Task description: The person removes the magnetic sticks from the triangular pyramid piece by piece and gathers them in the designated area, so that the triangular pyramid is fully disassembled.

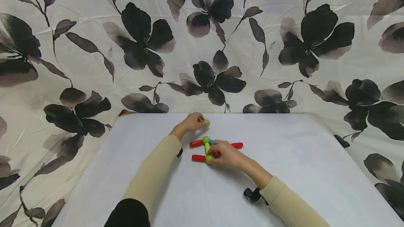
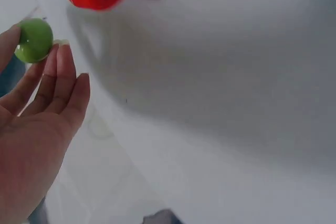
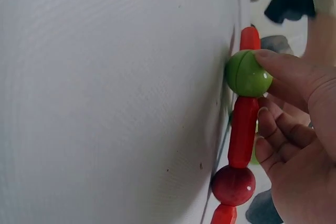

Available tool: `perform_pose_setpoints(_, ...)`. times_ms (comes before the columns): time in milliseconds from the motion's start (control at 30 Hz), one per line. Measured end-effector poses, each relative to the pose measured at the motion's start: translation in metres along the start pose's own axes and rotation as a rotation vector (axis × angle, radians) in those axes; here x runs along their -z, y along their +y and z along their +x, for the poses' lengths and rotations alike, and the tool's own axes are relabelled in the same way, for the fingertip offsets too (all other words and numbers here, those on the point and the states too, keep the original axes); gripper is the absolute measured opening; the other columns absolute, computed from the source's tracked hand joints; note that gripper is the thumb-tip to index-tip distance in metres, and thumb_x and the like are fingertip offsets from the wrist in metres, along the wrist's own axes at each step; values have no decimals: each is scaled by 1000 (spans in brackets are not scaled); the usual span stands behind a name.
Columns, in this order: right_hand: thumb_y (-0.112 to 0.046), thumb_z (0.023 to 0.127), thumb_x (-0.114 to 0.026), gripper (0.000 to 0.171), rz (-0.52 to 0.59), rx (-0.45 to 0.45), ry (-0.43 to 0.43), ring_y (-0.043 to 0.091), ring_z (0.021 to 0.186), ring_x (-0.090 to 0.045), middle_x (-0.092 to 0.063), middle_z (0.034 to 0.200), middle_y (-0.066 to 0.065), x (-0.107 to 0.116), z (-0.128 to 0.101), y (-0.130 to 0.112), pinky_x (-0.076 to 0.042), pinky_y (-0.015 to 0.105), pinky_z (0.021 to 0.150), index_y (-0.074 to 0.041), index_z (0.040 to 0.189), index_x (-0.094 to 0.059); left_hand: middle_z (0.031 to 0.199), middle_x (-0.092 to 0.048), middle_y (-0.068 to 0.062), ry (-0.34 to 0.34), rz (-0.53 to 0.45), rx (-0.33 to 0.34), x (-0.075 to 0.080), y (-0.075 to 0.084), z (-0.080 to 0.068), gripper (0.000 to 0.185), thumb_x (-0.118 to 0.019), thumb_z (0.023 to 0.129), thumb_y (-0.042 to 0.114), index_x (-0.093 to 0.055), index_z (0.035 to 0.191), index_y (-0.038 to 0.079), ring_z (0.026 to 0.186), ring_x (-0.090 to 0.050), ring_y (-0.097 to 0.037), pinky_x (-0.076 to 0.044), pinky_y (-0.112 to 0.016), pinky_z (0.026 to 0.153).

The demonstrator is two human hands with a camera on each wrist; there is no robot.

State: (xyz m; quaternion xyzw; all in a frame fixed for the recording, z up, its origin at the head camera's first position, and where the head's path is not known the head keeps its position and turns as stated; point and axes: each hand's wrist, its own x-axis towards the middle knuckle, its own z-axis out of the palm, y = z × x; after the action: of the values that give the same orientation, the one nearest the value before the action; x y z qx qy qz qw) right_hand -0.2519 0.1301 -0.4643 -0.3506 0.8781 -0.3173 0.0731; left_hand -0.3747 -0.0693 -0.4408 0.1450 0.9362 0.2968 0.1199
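Left hand (image 1: 190,122): we find fingertips pinching a separate green ball (image 1: 206,122), beyond the assembly (image 1: 206,145) | Right hand (image 1: 226,154), nearer: grips assembly's near green ball (image 1: 209,159) | Green rod (image 1: 207,149), table's (image 1: 284,164) far half: axis points roughly toward separate green ball

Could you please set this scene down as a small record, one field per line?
left hand: pinches a separate green ball
right hand: grips the nearer green ball
green rod: links the nearer green ball to the farther green ball
red ball: joined to the nearer green ball by a red rod
blue piece: beside the farther green ball, partly hidden
surface: white tabletop
backdrop: floral cloth
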Motion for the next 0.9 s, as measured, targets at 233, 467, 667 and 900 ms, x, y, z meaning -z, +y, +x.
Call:
perform_pose_setpoints(233, -13, 88, -82, 19, 2, 16, 0, 20, 92, -58, -64, 101, 5, -2, 2, 1, -51, 28, 81, -7, 105, -77, 118, -63, -15, 61, 10, 100, -12, 10, 28, 37, -67, 99, 27, -63, 122, -1, 100, -58, -26, -50, -35, 85)
perform_pose_setpoints(467, -12, 87, -83, 19, -8, 2, 16, 19, 90, -59, -64, 100, 3, -1, 1, 2, -52, 26, 80, -6, 104, -77, 125, -62, -16, 78, 11, 93, -19, 12, 39, 39, -68, 99, 27, -63, 126, -1, 110, -58, -29, -50, -36, 92)
perform_pose_setpoints(667, -14, 88, -82, 19, -8, -1, 10, 19, 91, -59, -64, 100, 2, -2, 3, 0, -52, 27, 80, -8, 105, -77, 130, -63, -20, 39, 30, 95, -12, 4, 28, 53, -65, 100, 33, -55, 138, -2, 115, -61, -31, -50, -41, 98)
perform_pose_setpoints(900, -16, 88, -83, 19, -27, -14, 14, 19, 90, -59, -63, 99, 0, -2, 2, 1, -52, 28, 80, -11, 105, -77, 121, -65, -17, -5, 62, -1, 4, -14, -5, 53, -67, 99, 35, -57, 136, -1, 103, -59, -28, -51, -40, 91)
